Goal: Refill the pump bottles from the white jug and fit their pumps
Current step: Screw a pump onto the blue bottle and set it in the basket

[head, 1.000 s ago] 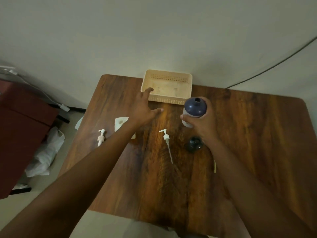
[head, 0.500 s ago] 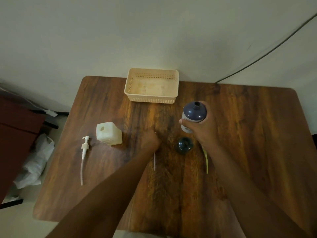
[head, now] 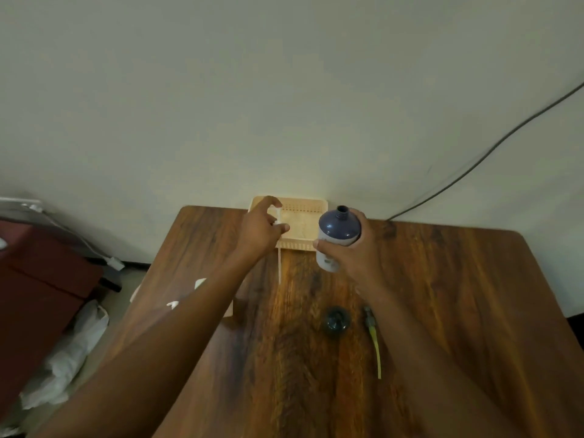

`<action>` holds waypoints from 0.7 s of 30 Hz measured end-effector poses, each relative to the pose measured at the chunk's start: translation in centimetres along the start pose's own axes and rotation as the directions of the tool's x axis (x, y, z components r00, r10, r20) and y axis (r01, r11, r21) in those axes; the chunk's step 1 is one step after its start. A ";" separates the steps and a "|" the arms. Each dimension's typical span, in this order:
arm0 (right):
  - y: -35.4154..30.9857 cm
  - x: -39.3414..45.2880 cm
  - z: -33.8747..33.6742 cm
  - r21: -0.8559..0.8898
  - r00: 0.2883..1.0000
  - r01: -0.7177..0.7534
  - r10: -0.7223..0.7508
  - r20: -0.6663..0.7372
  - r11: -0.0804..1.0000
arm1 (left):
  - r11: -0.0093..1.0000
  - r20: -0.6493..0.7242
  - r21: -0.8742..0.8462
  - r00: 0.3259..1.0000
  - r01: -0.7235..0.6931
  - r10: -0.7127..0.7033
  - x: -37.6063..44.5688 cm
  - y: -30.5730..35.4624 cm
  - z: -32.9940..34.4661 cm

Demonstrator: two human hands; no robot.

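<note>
My right hand grips a dark blue pump bottle with an open neck, held upright above the wooden table. My left hand holds a white pump raised just left of the bottle, its thin dip tube hanging down. A second dark bottle stands open on the table below my right wrist. A yellow-green pump tube lies beside it. The white jug is mostly hidden behind my left forearm.
A cream plastic basket sits at the table's far edge against the wall. A dark cable runs down the wall at the right. A red-brown cabinet and white bags are on the floor at the left.
My left hand has picked the white pump off the table and lifted it up beside the bottle. My right hand has raised the blue bottle slightly. The view has tilted upward.
</note>
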State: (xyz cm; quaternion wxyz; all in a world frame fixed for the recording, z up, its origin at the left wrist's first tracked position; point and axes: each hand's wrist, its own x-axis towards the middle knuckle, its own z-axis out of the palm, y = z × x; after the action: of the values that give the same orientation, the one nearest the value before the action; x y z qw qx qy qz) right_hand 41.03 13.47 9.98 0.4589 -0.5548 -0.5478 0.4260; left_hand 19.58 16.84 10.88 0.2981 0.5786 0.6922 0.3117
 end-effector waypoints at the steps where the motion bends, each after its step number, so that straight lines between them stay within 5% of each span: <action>1: -1.2 0.1 -0.1 0.009 1.000 0.027 -0.027 0.001 1.000 | 0.999 -0.028 -0.019 0.999 -0.036 0.035 0.1 1.7 -1.5; 14: -12.0 -2.4 -0.8 0.063 0.967 0.250 -0.247 -0.055 0.966 | 0.887 -0.248 -0.038 0.865 -0.460 0.437 -5.2 21.8 -16.9; 21: -13.4 -4.1 -0.5 -0.023 0.962 0.273 -0.274 -0.009 0.962 | 0.804 -0.293 -0.065 0.782 -0.591 0.551 -8.5 27.4 -19.3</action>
State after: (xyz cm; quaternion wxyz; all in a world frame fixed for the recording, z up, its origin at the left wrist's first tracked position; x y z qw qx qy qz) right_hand 38.52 9.01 23.01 0.5109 -0.4812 -0.6208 0.3493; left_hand 22.82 10.52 44.70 0.1397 0.6905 0.4906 0.5127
